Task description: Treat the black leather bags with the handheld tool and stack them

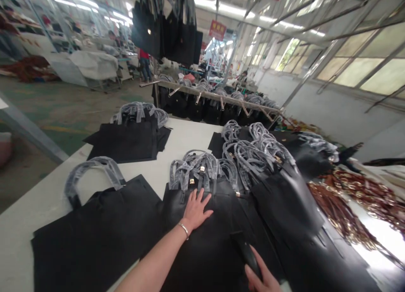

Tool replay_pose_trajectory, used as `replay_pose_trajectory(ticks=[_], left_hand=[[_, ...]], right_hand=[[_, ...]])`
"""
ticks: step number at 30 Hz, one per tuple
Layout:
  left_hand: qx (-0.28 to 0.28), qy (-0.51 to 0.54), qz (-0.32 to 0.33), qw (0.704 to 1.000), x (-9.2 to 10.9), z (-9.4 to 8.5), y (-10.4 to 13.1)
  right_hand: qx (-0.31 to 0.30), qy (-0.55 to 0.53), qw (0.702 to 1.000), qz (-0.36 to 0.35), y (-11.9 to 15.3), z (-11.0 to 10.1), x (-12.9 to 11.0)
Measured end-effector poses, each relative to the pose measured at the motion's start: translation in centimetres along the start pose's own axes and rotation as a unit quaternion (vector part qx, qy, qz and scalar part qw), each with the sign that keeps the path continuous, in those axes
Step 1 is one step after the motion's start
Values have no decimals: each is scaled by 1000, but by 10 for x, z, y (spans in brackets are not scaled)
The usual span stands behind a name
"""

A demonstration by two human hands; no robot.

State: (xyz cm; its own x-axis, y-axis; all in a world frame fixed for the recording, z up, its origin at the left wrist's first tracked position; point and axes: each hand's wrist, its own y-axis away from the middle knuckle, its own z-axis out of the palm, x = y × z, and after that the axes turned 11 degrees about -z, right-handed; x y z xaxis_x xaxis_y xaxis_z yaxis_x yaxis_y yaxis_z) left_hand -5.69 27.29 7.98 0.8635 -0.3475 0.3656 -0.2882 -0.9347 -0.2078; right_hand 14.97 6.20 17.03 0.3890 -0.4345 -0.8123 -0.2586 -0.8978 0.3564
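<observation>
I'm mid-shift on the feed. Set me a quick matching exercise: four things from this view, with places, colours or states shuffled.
Things:
1. Left hand
2. Right hand
3. Bracelet
4. Pile of straps

Places, colours or states:
A. Fingers closed around a black handheld tool
B. Brown, with shiny parts, at the right of the view
C. Laid palm down on a black bag, fingers spread
D. Around the left wrist

Right pairs: 1-C, 2-A, 3-D, 4-B.
</observation>
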Motion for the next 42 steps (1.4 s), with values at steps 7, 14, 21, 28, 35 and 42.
replay_pose_trajectory(ticks=[7,14,21,28,35,42], left_hand=[[8,-27,10,1000,1,1,54],[-4,-33,-4,999,8,1,62],[-9,-24,-11,1000,9,0,61],[-11,-23,-14,1000,10,-3,60],[5,-19,-52,998,28,13,77],[31,4,-66,997,51,28,98]], right_hand=[[-45,-130,990,31,-69,-7,-35],[-54,-143,988,26,-104,-1,-44],[-70,-132,988,33,-104,0,-40],[-3,-112,993,-23,-99,-8,-46],[-115,-80,990,-10,-60,5,-30],[-68,-48,996,-45,-83,31,-51]])
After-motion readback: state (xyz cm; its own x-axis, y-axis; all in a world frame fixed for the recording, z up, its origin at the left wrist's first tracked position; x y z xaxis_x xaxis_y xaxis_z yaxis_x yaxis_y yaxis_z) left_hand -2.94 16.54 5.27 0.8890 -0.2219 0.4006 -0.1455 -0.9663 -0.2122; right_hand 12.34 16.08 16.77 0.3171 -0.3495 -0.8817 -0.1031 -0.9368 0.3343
